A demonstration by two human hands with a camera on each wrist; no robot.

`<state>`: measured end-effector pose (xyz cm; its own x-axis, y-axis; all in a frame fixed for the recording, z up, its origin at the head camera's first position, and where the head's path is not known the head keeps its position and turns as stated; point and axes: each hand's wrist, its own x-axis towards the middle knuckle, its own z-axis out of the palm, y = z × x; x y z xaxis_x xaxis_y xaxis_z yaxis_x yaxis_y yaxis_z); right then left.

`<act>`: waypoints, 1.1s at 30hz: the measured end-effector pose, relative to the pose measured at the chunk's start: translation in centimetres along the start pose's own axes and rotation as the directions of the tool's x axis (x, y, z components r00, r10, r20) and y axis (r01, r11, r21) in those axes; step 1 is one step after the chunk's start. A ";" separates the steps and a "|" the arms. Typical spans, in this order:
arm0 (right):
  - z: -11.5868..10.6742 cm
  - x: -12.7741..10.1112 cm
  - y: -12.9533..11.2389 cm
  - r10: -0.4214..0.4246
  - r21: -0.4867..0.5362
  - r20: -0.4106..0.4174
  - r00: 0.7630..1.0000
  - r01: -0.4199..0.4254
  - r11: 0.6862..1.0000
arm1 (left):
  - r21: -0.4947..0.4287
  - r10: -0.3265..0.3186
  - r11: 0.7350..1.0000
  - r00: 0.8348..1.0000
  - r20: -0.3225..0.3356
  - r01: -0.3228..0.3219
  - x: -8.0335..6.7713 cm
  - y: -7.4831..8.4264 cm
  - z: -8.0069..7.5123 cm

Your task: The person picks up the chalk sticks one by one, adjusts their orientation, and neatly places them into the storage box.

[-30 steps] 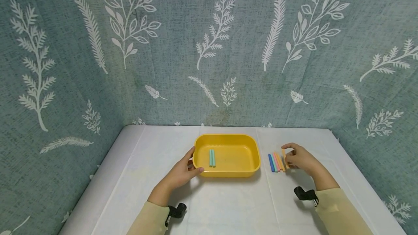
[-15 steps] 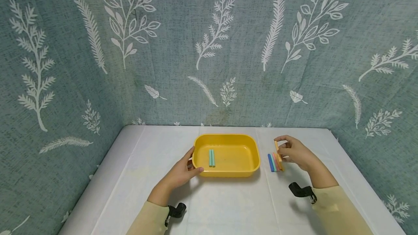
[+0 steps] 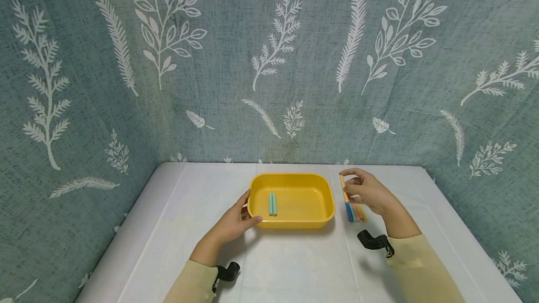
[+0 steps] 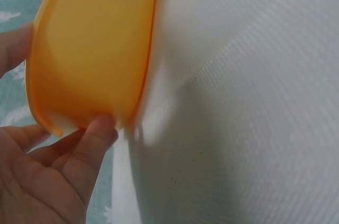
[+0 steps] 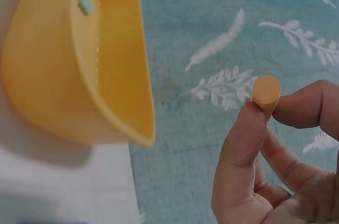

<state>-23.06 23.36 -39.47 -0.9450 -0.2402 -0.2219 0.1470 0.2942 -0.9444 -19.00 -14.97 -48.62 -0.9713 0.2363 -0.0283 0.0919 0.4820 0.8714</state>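
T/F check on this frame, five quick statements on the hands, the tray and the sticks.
1. The right hand pinches an orange stick. True.
2. The yellow tray is empty. False: two teal sticks lie side by side in it.
3. The left hand holds the tray's left rim, thumb against its outer wall. True.
4. The orange stick already lies inside the tray. False: it is held up to the right of the tray, outside it.
5. The remaining sticks lie on the white table to the left of the tray. False: they lie to its right, below the right hand.
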 end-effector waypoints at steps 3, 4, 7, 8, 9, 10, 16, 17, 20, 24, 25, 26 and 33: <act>0.5 0.4 -0.1 -0.004 0.021 0.003 1.000 0.004 1.000 | -0.001 -0.001 1.000 1.000 0.001 0.001 0.0 0.0 0.0; 0.6 0.5 -0.1 -0.008 0.032 0.007 1.000 0.008 0.999 | 0.000 -0.003 1.000 1.000 0.001 0.003 0.0 0.0 0.0; 1.3 0.9 -0.2 -0.019 0.066 0.020 1.000 0.018 0.998 | 0.001 -0.010 1.000 1.000 0.001 0.010 0.0 0.0 0.0; 1.6 1.0 -0.3 -0.021 0.076 0.025 0.999 0.019 0.997 | 0.005 -0.013 1.000 1.000 0.000 0.013 0.0 0.0 0.0; 1.9 1.1 -0.3 -0.023 0.089 0.030 0.999 0.020 0.996 | 0.008 -0.015 1.000 1.000 -0.002 0.015 0.0 0.0 0.0; 2.2 1.2 -0.4 -0.023 0.098 0.039 0.999 0.019 0.995 | 0.007 -0.016 1.000 1.000 -0.003 0.016 0.0 0.0 0.0; 4.2 2.1 -0.7 0.001 0.127 0.053 0.999 -0.008 0.992 | -0.001 -0.017 1.000 1.000 -0.005 0.017 0.0 0.0 0.0; 4.5 2.3 -0.7 0.002 0.130 0.050 0.999 -0.009 0.992 | -0.003 -0.017 1.000 1.000 -0.005 0.017 0.0 0.0 0.0; 5.3 2.7 -0.5 -0.008 0.139 0.060 0.998 0.000 0.990 | -0.014 -0.016 1.000 1.000 -0.002 0.016 0.0 -0.1 0.0; 6.3 3.2 -0.2 -0.019 0.155 0.069 0.997 0.008 0.988 | -0.017 -0.020 1.000 1.000 0.002 0.020 0.0 0.0 0.1; 6.6 3.3 -0.1 -0.021 0.159 0.073 0.997 0.009 0.987 | -0.017 -0.022 1.000 1.000 0.002 0.022 0.0 0.0 0.1; 6.8 3.4 -0.1 -0.026 0.166 0.075 0.997 0.013 0.986 | -0.015 -0.024 1.000 1.000 0.001 0.024 0.0 0.0 0.1; 8.6 4.3 0.1 -0.035 0.200 0.090 0.995 0.016 0.980 | -0.018 -0.031 0.999 1.000 0.002 0.031 0.0 0.2 0.1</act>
<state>-24.54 14.38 -42.65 -0.9196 -0.3323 -0.2097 0.1871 0.0989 -0.9773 -18.98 -14.79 -48.54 -0.9732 0.2231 -0.0562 0.0579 0.4738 0.8787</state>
